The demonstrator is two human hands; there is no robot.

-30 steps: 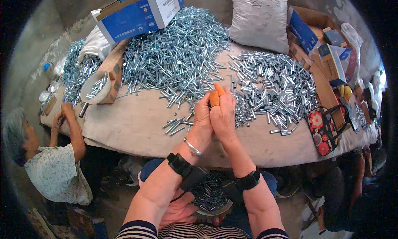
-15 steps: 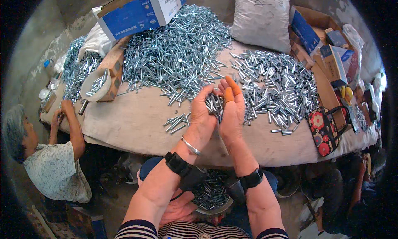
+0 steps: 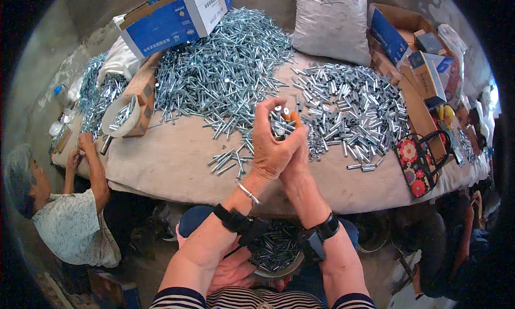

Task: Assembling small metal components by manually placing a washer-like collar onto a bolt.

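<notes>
Over the table's middle, my left hand (image 3: 266, 144) and my right hand (image 3: 296, 158) are pressed together at the palms, fingers curled round a bunch of metal bolts (image 3: 279, 130). Round flat bolt heads show between the fingers. Orange covers sit on fingers of my right hand, which is partly hidden behind my left thumb. Just left of my hands lie a few loose bolts (image 3: 228, 160). Behind them spreads a large heap of long thin silvery bolts (image 3: 214, 73). To the right is a heap of short metal tubes (image 3: 354, 105).
A blue and white carton (image 3: 166, 27) tops the bolt heap. A white bowl (image 3: 120, 121) leans by a wooden block. A white sack (image 3: 331, 25), open cartons (image 3: 426, 78) and a floral bag (image 3: 416, 167) stand rightward. Another person (image 3: 75, 218) works at left. A bolt-filled basin (image 3: 273, 250) sits below.
My hands have turned and closed more tightly round the bolts, my left thumb now crossing over the right hand. Flat bolt heads have come into sight. The whole view has shifted slightly.
</notes>
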